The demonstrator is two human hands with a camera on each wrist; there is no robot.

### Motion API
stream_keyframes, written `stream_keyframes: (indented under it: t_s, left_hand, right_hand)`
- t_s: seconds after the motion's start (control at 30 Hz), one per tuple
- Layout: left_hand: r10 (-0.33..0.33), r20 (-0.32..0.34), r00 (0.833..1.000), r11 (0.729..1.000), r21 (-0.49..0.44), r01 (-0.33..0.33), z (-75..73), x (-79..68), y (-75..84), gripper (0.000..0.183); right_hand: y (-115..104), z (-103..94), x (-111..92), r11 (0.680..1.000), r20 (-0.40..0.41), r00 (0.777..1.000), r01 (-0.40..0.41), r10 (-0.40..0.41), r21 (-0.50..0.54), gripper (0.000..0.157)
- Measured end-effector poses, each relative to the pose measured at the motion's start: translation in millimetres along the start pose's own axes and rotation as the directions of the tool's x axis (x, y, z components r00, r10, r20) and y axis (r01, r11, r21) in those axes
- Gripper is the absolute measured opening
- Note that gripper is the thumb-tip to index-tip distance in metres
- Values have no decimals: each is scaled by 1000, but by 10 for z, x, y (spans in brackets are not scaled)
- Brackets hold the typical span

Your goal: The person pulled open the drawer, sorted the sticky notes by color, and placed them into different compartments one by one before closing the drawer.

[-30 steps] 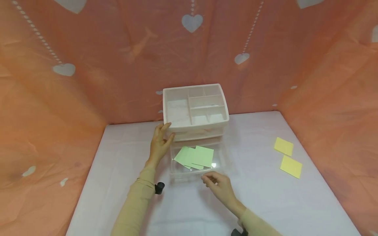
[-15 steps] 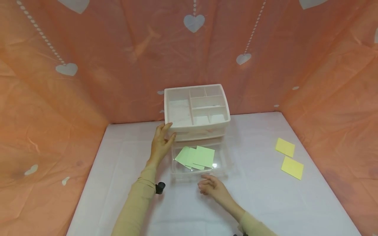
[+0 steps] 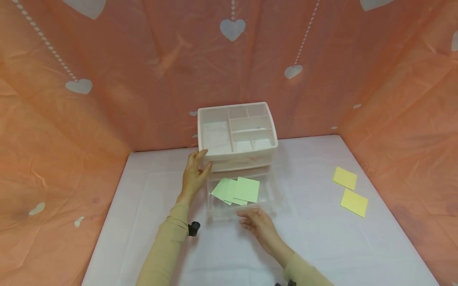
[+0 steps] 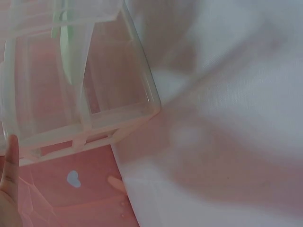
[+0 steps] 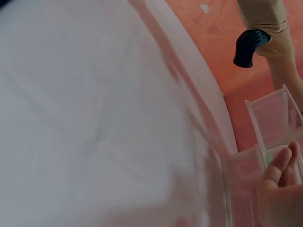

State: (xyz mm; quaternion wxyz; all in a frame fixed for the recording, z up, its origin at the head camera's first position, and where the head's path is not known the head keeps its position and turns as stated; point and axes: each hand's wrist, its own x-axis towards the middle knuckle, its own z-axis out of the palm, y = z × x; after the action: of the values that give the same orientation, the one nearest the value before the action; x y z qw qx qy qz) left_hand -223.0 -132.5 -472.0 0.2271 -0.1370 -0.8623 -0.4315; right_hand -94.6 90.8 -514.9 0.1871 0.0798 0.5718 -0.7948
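Observation:
A white plastic drawer organizer (image 3: 237,154) stands at the back of the table, its clear lower drawer (image 3: 269,194) pulled out toward me. Several green sticky notes (image 3: 247,190) lie overlapping in that drawer. My left hand (image 3: 192,179) rests on the organizer's front left corner, fingers spread along it and thumb at the front; in the left wrist view one straight finger (image 4: 10,158) lies against the frame. At the drawer's front edge is my right hand (image 3: 262,228), its index finger extended and the others loosely bent. The right wrist view shows its fingertips (image 5: 280,161) overlapping the clear drawer front.
Two yellow sticky note pads (image 3: 345,177) lie at the right side of the table (image 3: 315,238). The organizer's top tray (image 3: 216,135) is split into several compartments. A pink-orange curtain (image 3: 171,79) with white hearts surrounds the table on three sides.
My right hand loosens from bent fingers at the drawer's front edge, shifts slightly left, and now has its index finger extended there. My left hand, organizer, drawer and notes keep their places.

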Motion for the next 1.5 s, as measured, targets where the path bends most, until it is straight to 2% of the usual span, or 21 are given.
stream_keyframes:
  t_s: [0.2,0.5,0.9,1.0,1.13,1.23,1.33,1.5]
  left_hand:
    - [-9,2,1000,1000,-10,9,-12,-18,-8,44]
    - [-5,3,1000,1000,-8,5,-19,-25,-6,45]
    - [21,7,1000,1000,-16,-21,-4,-20,-13,44]
    - [17,13,1000,999,-29,-16,-7,-10,-7,44]
    - [16,9,1000,999,-34,-16,-10,-2,5,43]
    - [23,1,1000,999,-34,-23,-7,-3,0,43]
    - [32,-7,999,999,-34,-33,-2,-4,-8,44]
    - [33,-2,999,999,-33,-33,1,-4,-10,44]
  right_hand:
    - [-47,74,48,998,-65,998,-24,28,61,29]
    - [-162,173,194,990,-24,998,-53,56,131,31]
    - [-339,231,519,985,-38,998,-40,47,170,43]
    - [-369,223,596,985,-41,999,-26,34,170,37]
    - [-401,204,698,987,-66,998,-11,22,161,21]
    - [-420,201,759,987,-87,996,-15,29,160,18]
    - [-442,208,805,985,-76,997,-20,33,170,24]
    - [-491,228,851,980,-37,999,-18,26,200,43]
